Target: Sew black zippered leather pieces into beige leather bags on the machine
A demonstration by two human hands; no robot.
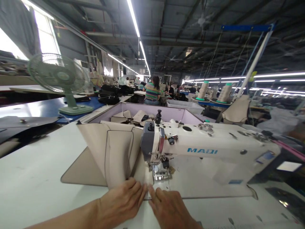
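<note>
A beige panel with dark edging (pixel 119 152) lies on the sewing machine's bed, its left part folded up into standing flaps. The sewing machine (pixel 202 149) is white, and its presser foot (pixel 162 173) sits over the flat part of the panel. Just left of and in front of the foot, my left hand (pixel 124 200) has its fingers curled down onto the panel by the fold. Close beside it, my right hand (pixel 168 206) grips the panel's front edge between thumb and forefinger. The fingertips of both hands nearly meet. The undersides of my fingers are hidden.
A lilac-walled bin (pixel 181 114) behind the machine holds more beige pieces. A green fan (pixel 63 79) stands on the blue table at left. Thread cones (pixel 203 90) stand behind at right. A person in a striped top (pixel 152 92) sits farther back.
</note>
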